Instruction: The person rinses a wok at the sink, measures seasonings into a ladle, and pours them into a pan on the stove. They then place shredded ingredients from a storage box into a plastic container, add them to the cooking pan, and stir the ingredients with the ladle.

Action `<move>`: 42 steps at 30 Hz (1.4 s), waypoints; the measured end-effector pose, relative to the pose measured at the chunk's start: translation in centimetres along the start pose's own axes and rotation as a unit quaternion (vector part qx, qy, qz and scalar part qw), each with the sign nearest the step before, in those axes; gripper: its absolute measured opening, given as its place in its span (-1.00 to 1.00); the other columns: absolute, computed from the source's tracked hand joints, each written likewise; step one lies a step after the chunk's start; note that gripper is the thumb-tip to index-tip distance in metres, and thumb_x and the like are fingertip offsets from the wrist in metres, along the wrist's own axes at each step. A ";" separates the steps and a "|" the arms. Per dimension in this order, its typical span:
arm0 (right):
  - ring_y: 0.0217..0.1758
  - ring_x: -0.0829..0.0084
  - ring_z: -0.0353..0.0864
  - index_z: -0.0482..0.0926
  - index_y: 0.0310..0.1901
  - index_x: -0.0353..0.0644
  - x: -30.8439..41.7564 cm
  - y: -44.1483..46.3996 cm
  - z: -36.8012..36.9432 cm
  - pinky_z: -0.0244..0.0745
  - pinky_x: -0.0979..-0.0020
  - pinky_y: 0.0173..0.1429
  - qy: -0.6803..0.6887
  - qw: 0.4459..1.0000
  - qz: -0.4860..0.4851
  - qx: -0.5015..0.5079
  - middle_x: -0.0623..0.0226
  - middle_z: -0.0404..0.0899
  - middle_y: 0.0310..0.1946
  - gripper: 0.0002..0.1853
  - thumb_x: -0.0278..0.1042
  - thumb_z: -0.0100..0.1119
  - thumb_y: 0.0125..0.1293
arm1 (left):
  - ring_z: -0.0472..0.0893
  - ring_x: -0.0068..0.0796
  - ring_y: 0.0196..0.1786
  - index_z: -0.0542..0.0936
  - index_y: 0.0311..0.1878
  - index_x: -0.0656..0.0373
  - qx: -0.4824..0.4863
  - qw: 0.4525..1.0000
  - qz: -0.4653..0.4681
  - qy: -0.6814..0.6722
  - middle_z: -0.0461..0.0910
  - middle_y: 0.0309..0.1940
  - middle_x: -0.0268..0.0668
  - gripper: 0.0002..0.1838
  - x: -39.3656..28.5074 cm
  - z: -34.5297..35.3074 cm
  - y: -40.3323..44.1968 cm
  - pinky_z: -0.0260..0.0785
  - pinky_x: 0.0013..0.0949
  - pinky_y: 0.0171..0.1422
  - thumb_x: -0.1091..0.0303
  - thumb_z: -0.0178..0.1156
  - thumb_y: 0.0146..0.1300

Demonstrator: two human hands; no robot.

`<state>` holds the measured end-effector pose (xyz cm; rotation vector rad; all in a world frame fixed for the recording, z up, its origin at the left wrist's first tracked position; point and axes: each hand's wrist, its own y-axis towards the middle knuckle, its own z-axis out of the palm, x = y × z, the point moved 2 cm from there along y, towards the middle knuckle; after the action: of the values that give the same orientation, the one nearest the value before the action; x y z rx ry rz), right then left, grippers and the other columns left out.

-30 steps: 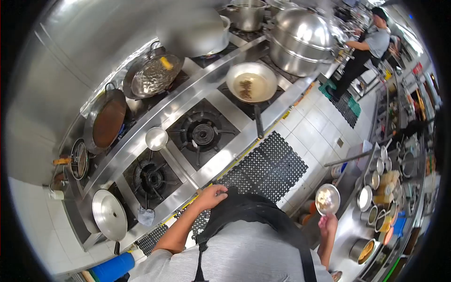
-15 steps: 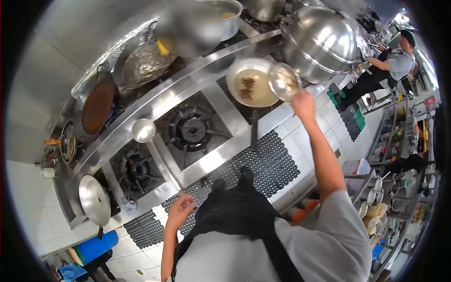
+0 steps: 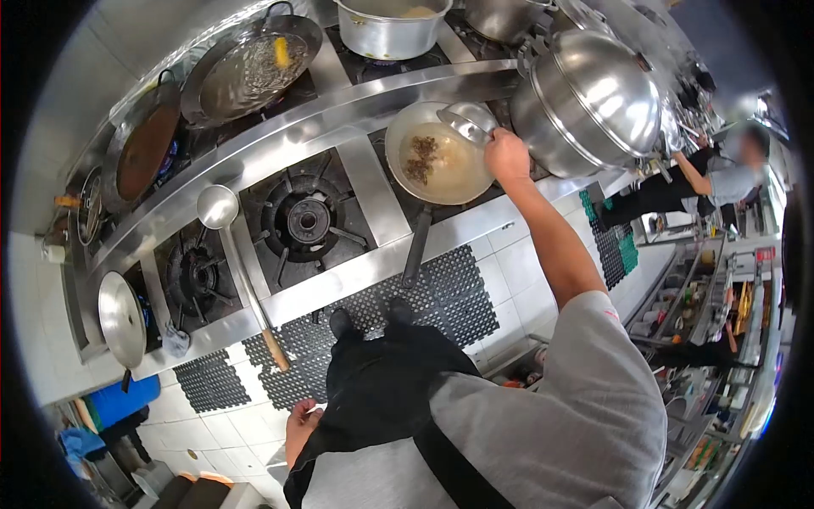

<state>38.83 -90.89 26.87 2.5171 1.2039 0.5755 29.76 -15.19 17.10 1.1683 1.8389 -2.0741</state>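
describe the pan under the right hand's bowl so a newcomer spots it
Find the domed pot on the stove. Just left of it in view is a pan, its dark handle jutting past the stove's edge. Unlike the pan at far left, it holds pale liquid and a dark clump.

Bowl [image 3: 469, 120] is smooth, shiny metal, pan [image 3: 415, 116] looks duller metal. Big domed pot [image 3: 606, 93] is nearly mirror-glossy. Ladle [image 3: 218, 206] is metal with a wooden handle [image 3: 275, 349]. Steel surface [image 3: 373, 191] has some shine; apron [image 3: 390, 365] is matt black cloth.

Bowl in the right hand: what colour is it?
The bowl is silver, best seen in the head view.
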 end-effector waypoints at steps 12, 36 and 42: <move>-0.26 -0.19 0.66 0.57 -0.39 -0.35 2.9 1.3 -5.3 0.57 -0.05 -0.10 0.088 0.995 0.038 -0.010 -0.10 0.66 -0.40 -0.83 -0.38 0.13 0.20 | 0.61 -0.49 0.01 0.58 0.17 0.35 -0.033 0.993 0.009 0.110 0.68 -0.01 -0.24 -0.60 -2.4 4.4 1.0 0.42 -0.41 0.14 0.32 0.31 0.37; -0.38 0.41 0.74 0.55 0.01 -0.44 6.4 -3.7 -2.8 0.68 0.43 -0.27 0.563 0.742 0.268 0.245 0.12 0.71 -0.25 -0.71 -0.38 0.19 0.40 | 0.54 -0.58 -0.11 0.58 0.12 0.29 -0.058 0.992 -0.029 0.110 0.63 -0.11 -0.36 -0.73 -5.0 3.9 -3.6 0.39 -0.47 0.04 0.41 0.24 0.42; -0.38 0.42 0.76 0.59 -0.01 -0.40 20.1 -14.7 -5.6 0.69 0.41 -0.28 0.553 0.614 0.226 0.516 0.15 0.72 -0.33 -0.69 -0.27 0.26 0.43 | 0.57 -0.56 -0.02 0.59 0.15 0.28 -0.030 0.996 0.052 0.070 0.66 -0.06 -0.34 -0.73 -9.0 3.4 -3.3 0.40 -0.47 0.14 0.35 0.16 0.50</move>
<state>37.75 -65.59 30.16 3.5005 1.4262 2.4854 32.58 -20.86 25.10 1.3955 1.8420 -1.9117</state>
